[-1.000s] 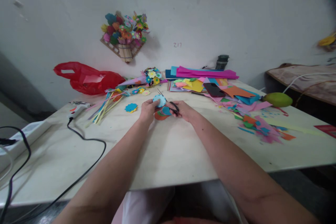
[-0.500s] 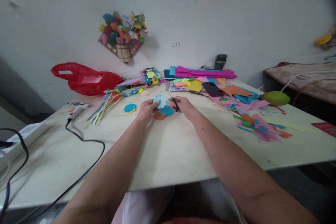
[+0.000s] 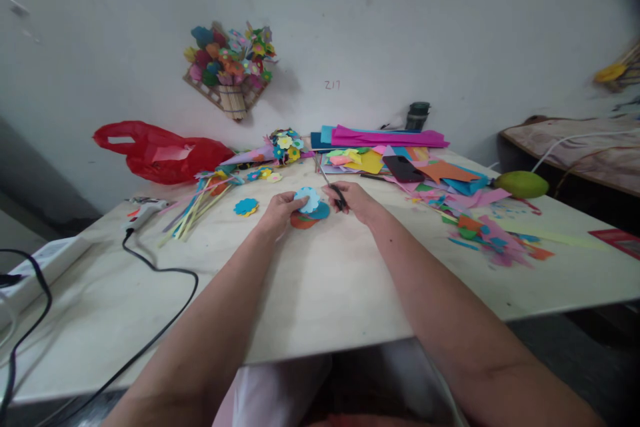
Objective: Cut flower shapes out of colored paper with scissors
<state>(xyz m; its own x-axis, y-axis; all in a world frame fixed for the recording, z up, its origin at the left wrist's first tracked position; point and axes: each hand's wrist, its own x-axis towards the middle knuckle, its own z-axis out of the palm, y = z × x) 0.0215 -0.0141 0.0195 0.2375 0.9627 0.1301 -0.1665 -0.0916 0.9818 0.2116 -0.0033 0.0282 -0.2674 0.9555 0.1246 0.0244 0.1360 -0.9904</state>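
Observation:
Between thumb and fingers, my left hand [image 3: 281, 210] pinches a light blue scalloped paper flower [image 3: 308, 199]. My right hand [image 3: 351, 200] is closed on the black handles of a pair of scissors [image 3: 339, 196], whose blades point up and away to the left, just right of the flower. Below the flower, a blue paper disc [image 3: 320, 211] and an orange paper disc [image 3: 301, 221] lie on the table. Left of my left hand rests a blue scalloped paper piece [image 3: 246, 205] with a yellow edge beneath it.
Left: a glue gun [image 3: 144, 215] with its cord, a power strip [image 3: 47, 265], paper strips [image 3: 200, 208] and a red bag [image 3: 165, 152]. Right: paper scraps [image 3: 493, 240], a phone [image 3: 403, 169] and a green fruit [image 3: 521, 184]. Coloured sheets [image 3: 390, 137] lie at the back.
The scissors in my right hand have moved slightly right, away from the light blue flower. My left hand still holds the flower. The whole view has shifted a little.

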